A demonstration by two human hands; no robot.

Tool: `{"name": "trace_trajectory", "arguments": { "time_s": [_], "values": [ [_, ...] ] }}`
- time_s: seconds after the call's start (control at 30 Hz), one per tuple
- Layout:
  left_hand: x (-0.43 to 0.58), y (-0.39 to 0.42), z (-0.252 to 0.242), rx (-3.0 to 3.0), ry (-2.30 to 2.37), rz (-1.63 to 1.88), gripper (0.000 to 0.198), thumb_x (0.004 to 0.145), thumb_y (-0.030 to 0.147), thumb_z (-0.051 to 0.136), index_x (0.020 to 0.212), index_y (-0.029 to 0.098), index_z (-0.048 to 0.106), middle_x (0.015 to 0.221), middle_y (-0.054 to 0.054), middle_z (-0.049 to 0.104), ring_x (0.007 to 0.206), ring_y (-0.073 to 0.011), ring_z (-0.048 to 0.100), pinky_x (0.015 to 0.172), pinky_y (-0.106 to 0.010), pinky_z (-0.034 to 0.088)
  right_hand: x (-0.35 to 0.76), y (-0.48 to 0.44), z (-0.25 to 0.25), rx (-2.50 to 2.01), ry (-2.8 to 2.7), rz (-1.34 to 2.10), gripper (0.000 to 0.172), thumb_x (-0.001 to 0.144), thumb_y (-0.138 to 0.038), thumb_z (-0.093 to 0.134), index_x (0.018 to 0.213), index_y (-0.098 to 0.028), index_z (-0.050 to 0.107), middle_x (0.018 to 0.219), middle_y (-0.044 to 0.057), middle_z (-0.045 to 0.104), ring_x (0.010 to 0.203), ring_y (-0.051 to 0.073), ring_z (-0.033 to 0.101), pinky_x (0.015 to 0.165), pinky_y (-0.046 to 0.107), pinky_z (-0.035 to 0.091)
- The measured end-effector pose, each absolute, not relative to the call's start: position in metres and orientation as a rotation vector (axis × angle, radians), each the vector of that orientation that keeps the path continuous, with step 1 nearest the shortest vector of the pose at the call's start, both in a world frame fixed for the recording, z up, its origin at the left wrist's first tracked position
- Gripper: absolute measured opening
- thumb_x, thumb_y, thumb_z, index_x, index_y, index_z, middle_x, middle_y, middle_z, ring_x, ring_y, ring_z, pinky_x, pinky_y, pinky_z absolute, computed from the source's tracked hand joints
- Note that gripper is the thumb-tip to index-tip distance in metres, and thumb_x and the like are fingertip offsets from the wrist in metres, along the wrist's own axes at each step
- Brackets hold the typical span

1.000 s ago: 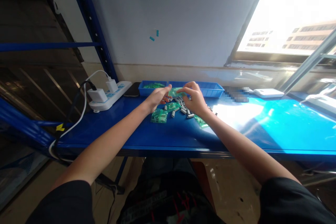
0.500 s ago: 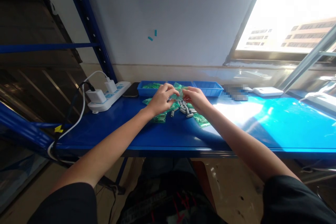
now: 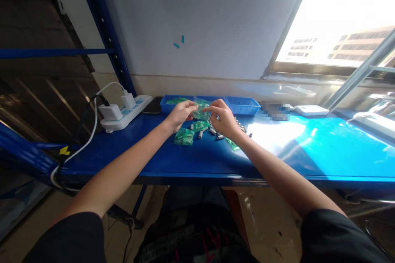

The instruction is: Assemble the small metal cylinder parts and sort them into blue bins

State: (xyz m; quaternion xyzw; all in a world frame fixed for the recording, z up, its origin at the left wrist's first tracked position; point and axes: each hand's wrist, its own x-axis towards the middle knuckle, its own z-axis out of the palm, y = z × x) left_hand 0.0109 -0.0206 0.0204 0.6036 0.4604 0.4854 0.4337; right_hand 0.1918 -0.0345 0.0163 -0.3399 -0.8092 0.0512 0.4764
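Observation:
A clear green plastic bag (image 3: pixel 202 109) is held up over the table between my two hands. My left hand (image 3: pixel 182 115) is closed, pinching the bag's left edge between thumb and fingers. My right hand (image 3: pixel 222 118) has its index finger stretched toward the bag, with the other fingers curled; it touches the bag's right side. Under and beside the hands lie several small metal cylinders (image 3: pixel 212 130). Another green bag (image 3: pixel 184 136) with small pieces in it lies flat below my left hand. One more green bag (image 3: pixel 233 144) is partly hidden by my right wrist.
Behind my hands stands a blue divided tray (image 3: pixel 243 106), with green bags in its left compartment. A power strip (image 3: pixel 126 114) with plugged-in chargers and a dark phone (image 3: pixel 152 105) are at the left. A white device (image 3: pixel 311 110) lies at the right on the blue table (image 3: pixel 148 160).
My hands have moved apart a little, and the bag between them is spread wider. More of the metal cylinders show at the right. My right index finger has straightened toward the bag.

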Motion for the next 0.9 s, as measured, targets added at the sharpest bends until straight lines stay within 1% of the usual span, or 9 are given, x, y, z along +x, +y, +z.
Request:
{"name": "trace_trajectory", "arguments": {
  "time_s": [0.1,0.2,0.27,0.4,0.5,0.57,0.7,0.8,0.9],
  "values": [
    [0.014,-0.025,0.021,1.82,1.179,1.35,0.024,0.079,0.035,0.063,0.096,0.019,0.062,0.086,-0.003,0.06,0.073,-0.0142,0.056,0.065,-0.025,0.046,0.193,-0.032,0.02,-1.002,-1.882,0.446,0.019,0.077,-0.026,0.057,0.086,-0.017,0.072,0.097,0.009,0.057,0.092,0.021,0.056,0.078,0.032,0.047],
    [0.016,-0.031,0.019,2.37,1.157,1.373,0.017,0.082,0.026,0.06,0.096,0.02,0.066,0.094,-0.004,0.06,0.085,-0.017,0.057,0.08,-0.03,0.047,0.196,-0.028,0.023,-1.028,-1.684,0.947,0.042,0.082,-0.054,0.051,0.073,-0.016,0.066,0.08,0.006,0.062,0.08,0.02,0.058,0.067,0.029,0.046],
    [0.017,-0.034,0.018,2.63,1.099,1.3,0.02,0.083,0.022,0.057,0.1,0.021,0.067,0.1,-0.005,0.06,0.096,-0.0201,0.055,0.089,-0.033,0.044,0.198,-0.027,0.023,-1.01,-1.56,1.085,0.046,0.081,-0.06,0.049,0.069,-0.017,0.061,0.067,0.003,0.058,0.068,0.016,0.056,0.058,0.026,0.042],
    [0.019,-0.032,0.017,2.471,1.165,1.233,0.024,0.084,0.035,0.058,0.097,0.018,0.068,0.098,-0.007,0.062,0.096,-0.0222,0.056,0.086,-0.034,0.045,0.2,-0.027,0.021,-1.056,-1.728,0.676,0.028,0.084,-0.041,0.053,0.071,-0.017,0.063,0.061,0.0,0.051,0.06,0.014,0.048,0.057,0.026,0.04],
    [0.018,-0.025,0.016,1.868,1.218,1.135,0.047,0.088,0.055,0.045,0.087,0.014,0.068,0.086,-0.008,0.065,0.076,-0.0185,0.059,0.066,-0.028,0.047,0.199,-0.028,0.017,-0.962,-1.957,0.166,0.023,0.086,-0.026,0.049,0.087,-0.019,0.071,0.077,0.005,0.055,0.074,0.018,0.053,0.072,0.032,0.045],
    [0.016,-0.021,0.015,1.543,1.189,1.058,0.052,0.085,0.06,0.046,0.082,0.013,0.067,0.08,-0.008,0.065,0.064,-0.0151,0.057,0.056,-0.025,0.043,0.198,-0.029,0.014,-0.881,-2.044,-0.008,0.029,0.085,-0.018,0.048,0.098,-0.022,0.073,0.091,0.008,0.056,0.088,0.021,0.053,0.081,0.035,0.046],
    [0.009,-0.014,0.017,1.382,1.209,1.129,0.032,0.073,0.046,0.069,0.075,0.015,0.062,0.066,-0.002,0.06,0.053,-0.0105,0.051,0.049,-0.022,0.039,0.196,-0.029,0.01,-0.846,-2.1,-0.107,0.038,0.08,-0.009,0.047,0.104,-0.025,0.072,0.108,0.01,0.05,0.105,0.024,0.049,0.092,0.041,0.045],
    [-0.008,-0.006,0.025,1.469,1.376,1.384,0.028,0.077,0.043,0.064,0.071,0.016,0.059,0.056,0.001,0.052,0.05,-0.0116,0.051,0.049,-0.022,0.04,0.196,-0.029,0.01,-0.897,-2.051,-0.099,0.04,0.08,-0.009,0.048,0.11,-0.023,0.07,0.111,0.011,0.048,0.108,0.025,0.048,0.095,0.042,0.044],
    [-0.036,0.008,0.032,1.728,1.662,1.732,0.021,0.084,0.038,0.055,0.082,0.018,0.061,0.069,-0.002,0.059,0.061,-0.0152,0.059,0.061,-0.026,0.047,0.197,-0.027,0.012,-0.959,-2.017,-0.088,0.034,0.081,-0.014,0.05,0.109,-0.019,0.069,0.109,0.013,0.048,0.107,0.027,0.048,0.094,0.042,0.045]
  ]
}}
